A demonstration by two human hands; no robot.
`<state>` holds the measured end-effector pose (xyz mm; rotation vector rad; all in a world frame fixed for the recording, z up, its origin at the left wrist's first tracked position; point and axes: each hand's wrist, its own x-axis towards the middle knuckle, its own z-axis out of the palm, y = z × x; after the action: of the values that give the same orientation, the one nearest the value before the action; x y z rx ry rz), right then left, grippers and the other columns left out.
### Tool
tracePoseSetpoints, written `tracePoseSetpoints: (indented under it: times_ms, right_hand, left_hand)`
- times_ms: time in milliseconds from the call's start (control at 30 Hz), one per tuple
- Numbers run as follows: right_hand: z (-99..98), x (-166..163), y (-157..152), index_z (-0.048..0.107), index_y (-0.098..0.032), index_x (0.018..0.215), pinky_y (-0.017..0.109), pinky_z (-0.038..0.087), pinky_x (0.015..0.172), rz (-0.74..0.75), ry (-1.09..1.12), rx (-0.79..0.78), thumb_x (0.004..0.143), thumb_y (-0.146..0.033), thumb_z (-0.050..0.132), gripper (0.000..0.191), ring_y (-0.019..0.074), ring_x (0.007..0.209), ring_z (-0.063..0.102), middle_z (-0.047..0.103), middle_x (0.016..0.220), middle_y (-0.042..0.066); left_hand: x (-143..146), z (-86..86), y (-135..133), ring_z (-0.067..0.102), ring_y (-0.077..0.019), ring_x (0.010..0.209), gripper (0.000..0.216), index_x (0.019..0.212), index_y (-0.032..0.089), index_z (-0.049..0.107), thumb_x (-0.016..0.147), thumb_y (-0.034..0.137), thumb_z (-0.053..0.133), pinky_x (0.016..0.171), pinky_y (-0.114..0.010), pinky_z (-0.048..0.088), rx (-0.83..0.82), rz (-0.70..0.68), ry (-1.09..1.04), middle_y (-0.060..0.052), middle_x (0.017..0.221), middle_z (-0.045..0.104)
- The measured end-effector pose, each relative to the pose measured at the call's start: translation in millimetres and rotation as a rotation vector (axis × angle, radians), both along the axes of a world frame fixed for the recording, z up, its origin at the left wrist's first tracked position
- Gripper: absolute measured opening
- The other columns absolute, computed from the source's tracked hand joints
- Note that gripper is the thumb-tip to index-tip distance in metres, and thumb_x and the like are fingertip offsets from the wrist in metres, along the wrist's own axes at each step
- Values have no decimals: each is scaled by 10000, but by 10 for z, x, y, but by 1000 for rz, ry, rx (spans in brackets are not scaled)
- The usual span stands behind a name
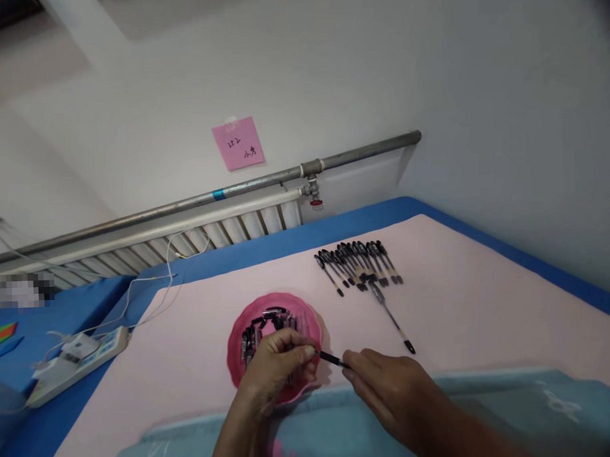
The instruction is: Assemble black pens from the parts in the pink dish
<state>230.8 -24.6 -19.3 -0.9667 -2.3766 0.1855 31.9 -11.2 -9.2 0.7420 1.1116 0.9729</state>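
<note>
My right hand [390, 382] is closed round a pen [331, 358] with a black grip, which slants up and left out of the fingers. The thumb and fingers of my left hand [284, 359] pinch at the pen's narrow front end; the tip itself is hidden there. Beneath my left hand stands a pink scalloped bowl [232, 348] with black and clear pen parts [275, 315] in it. Behind my right hand lies a group of black-capped pens [359, 260] side by side. One clear pen with black ends [390, 312] lies apart, nearer to me.
A pale pink sheet [203, 325] covers the blue table [305, 238]. On the left are a white power strip [84, 363] with plugged-in adapters and loose white cables. A radiator [245, 225], a metal pipe [174, 210] and a pink note [239, 144] are along the wall.
</note>
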Motion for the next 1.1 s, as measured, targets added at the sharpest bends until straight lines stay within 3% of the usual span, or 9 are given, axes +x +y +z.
tracePoseSetpoints:
  times_ms: [233,333,467,600,733,967,1100]
  right_hand:
    - [37,12,2,558,-189,836,250,286,472,-6,-65,63,895,-146,394,179,121,494,509,552,617,0]
    - [24,5,-13,562,-192,809,250,302,490,10,-36,-11,898,-157,384,201,128,519,519,557,627,3]
    - [52,-43,-32,545,-191,769,220,352,533,-13,167,-356,915,-256,376,232,113,558,507,533,630,-12]
    - [106,-90,0,523,-202,706,205,309,459,-37,386,-779,876,-327,425,233,89,455,390,395,501,-69]
    - [96,-119,32,511,-206,696,197,268,404,-12,567,-1023,849,-341,443,215,69,378,315,351,440,-94]
    - [27,-133,39,467,-217,711,194,192,348,-44,695,-1163,849,-418,422,249,55,324,232,326,424,-111]
    - [63,-121,40,514,-212,731,197,246,387,-83,576,-986,843,-423,441,250,75,386,308,351,457,-88]
  left_hand:
    - [-30,3,12,534,-87,393,254,641,125,588,583,290,772,426,-196,431,-21,-69,68,-5,472,606]
    - [-40,11,5,530,-84,391,257,641,124,584,580,285,774,428,-200,440,-20,-84,54,-1,477,603]
    - [-11,83,-24,516,-79,374,267,653,123,581,587,301,768,413,-199,429,13,-56,18,5,484,599]
    - [39,139,-51,500,-77,355,253,640,125,578,607,302,755,390,-187,390,56,-31,-14,6,460,585]
    - [86,129,-71,503,-78,369,204,657,132,590,631,264,743,401,-182,376,76,24,-113,19,446,563]
    - [214,123,-90,537,-68,466,192,781,128,664,623,193,751,502,-188,424,68,153,-275,13,544,598]
    - [243,108,-93,536,-65,472,198,737,132,666,582,184,778,509,-185,406,89,215,-278,12,546,609]
